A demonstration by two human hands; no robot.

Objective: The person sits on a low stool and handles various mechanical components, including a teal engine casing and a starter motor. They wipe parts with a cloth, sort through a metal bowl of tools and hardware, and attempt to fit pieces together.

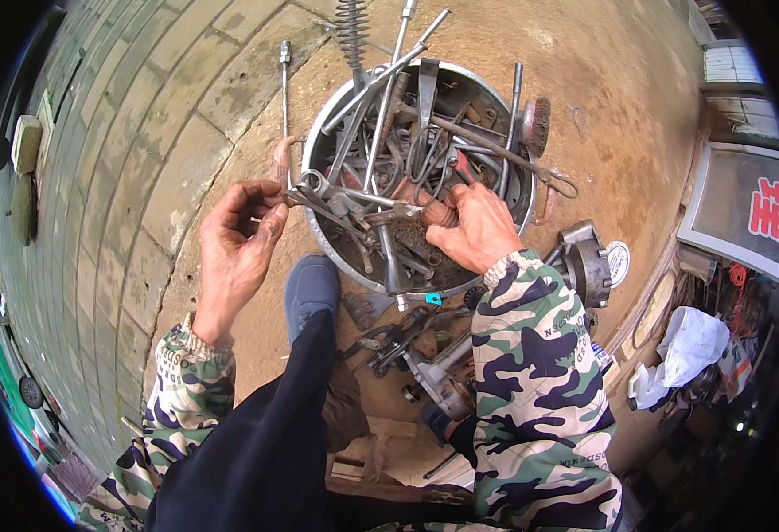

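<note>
A round metal basin (317,232) full of greasy hand tools stands in front of me. My left hand (241,253) is at its left rim, thumb and fingertips pinched together. Whatever that pinch holds is too small and dark to name; a dark metal end lies right beside the fingertips. Over the right half of the basin, my right hand (480,229) is closed round a tool with a reddish-brown handle (436,211). A metal part extends left from this handle, across the heap. Around it lie wrenches, long rods (381,133) and a flat metal bar (427,89).
A coil spring (352,35) sticks up at the far rim; a socket bar (285,84) is to its left. A brush (536,127) leans on the right rim. Near my feet lie metal machine parts (434,372), with a round metal housing (584,266) farther right.
</note>
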